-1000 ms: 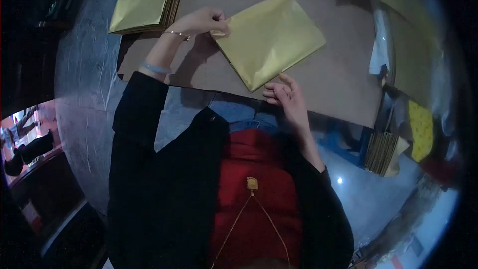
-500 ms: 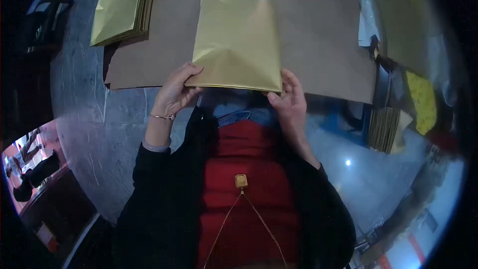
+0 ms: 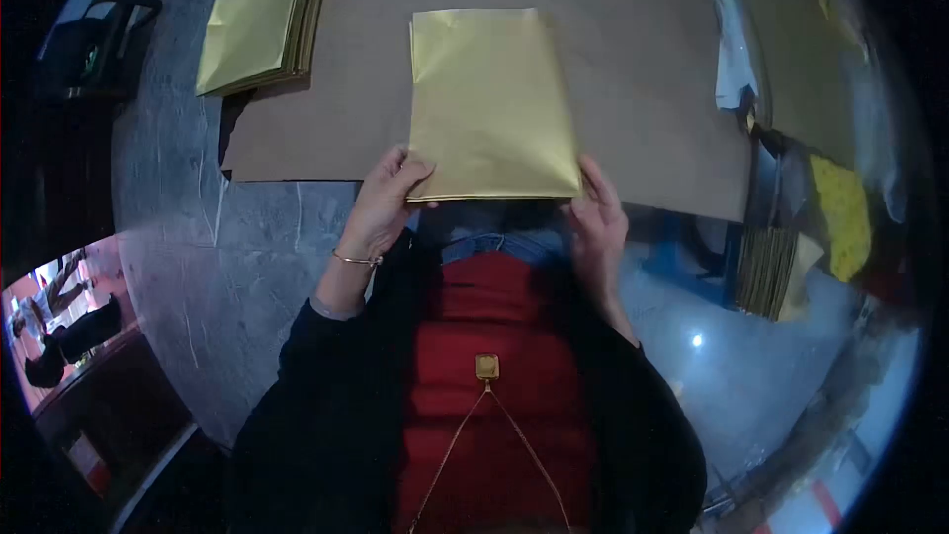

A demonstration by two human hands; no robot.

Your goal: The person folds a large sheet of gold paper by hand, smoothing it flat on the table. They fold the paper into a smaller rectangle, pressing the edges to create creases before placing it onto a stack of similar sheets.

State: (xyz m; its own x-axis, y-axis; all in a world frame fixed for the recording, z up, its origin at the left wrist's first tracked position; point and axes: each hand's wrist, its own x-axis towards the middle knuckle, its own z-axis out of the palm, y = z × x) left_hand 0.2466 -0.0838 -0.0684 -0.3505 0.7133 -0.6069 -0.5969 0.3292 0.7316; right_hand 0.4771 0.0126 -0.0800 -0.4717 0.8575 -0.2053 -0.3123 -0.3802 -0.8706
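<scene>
A folded sheet of gold paper [image 3: 494, 104] lies over the near edge of the brown cardboard-topped table, its fold toward my body. My left hand [image 3: 388, 193] grips its near left corner, thumb on top and fingers underneath. At the near right corner is my right hand [image 3: 598, 210], its fingers along the paper's right edge and its thumb partly hidden by the corner. A stack of folded gold sheets [image 3: 259, 20] rests at the table's far left.
Brown cardboard [image 3: 662, 89] covers the table. Clear plastic wrapping [image 3: 732, 59] lies along its right side. Below right, another stack of folded paper [image 3: 763, 272] stands by a blue stool [image 3: 687, 262] and a yellow cloth-like piece [image 3: 840, 218]. A dark chair [image 3: 109, 35] is at far left.
The folded gold paper and both hands have shifted slightly right and toward my body in the view. The whole scene has also drifted a little right. The paper's near left crease looks flatter.
</scene>
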